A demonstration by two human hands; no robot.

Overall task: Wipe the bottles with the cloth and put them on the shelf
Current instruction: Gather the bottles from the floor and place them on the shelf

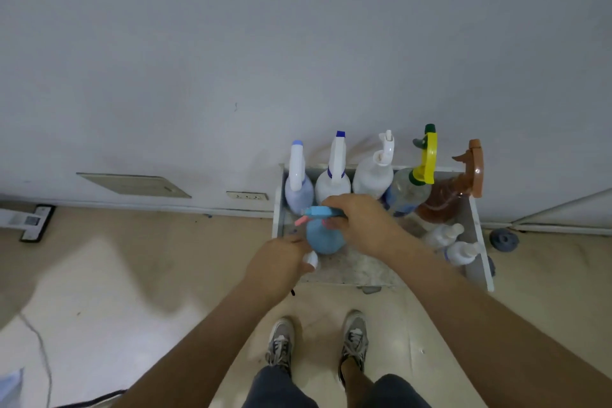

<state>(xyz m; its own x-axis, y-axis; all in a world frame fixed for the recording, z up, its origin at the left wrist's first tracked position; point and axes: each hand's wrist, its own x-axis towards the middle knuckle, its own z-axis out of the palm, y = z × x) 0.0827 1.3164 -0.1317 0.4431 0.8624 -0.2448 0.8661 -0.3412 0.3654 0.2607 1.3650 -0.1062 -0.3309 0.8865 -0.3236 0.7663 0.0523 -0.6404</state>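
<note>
Light blue plastic spray bottle (323, 238) with a pink trigger, upright at the front left of the low white shelf (351, 270), could spray if my grip squeezes the trigger, I judge, or tip into the lavender spray bottle (299, 190) close behind. My right hand (361, 222) curls its fingers (332, 204) over the sprayer head and neck from above. My left hand (276, 262), just beside the base, pinches a small white cloth (312, 259). Whether the bottle rests on the shelf, I cannot tell.

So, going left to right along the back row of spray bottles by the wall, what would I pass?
Lavender bottle → white bottle with blue nozzle → all-white bottle → clear bottle with yellow trigger → brown bottle.
</note>
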